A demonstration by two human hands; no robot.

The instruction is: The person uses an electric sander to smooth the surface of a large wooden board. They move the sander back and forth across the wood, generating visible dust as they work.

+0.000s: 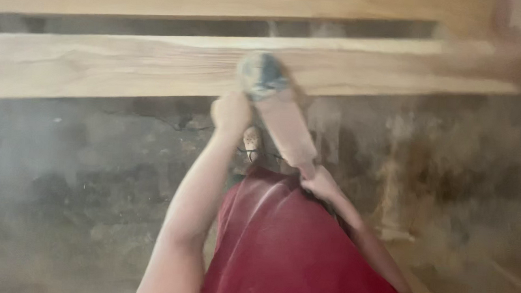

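The picture is blurred by motion. My right hand (pixel 321 183) grips the lower end of a pale wooden handle of a hammer-like tool (pixel 284 127). Its dark grey head (pixel 263 74) lies against the face of a long light wooden beam (pixel 101 66) that runs across the view. My left hand (pixel 230 112) is a closed fist just under the beam's lower edge, to the left of the tool's head. Nothing shows inside the fist. A red garment (pixel 280 245) covers my legs below the hands.
A second pale wooden board (pixel 161 1) runs along the top, with a dark gap between it and the beam. Below is a rough, cracked, dusty floor (pixel 69 174). A shoe tip (pixel 252 141) shows between my arms.
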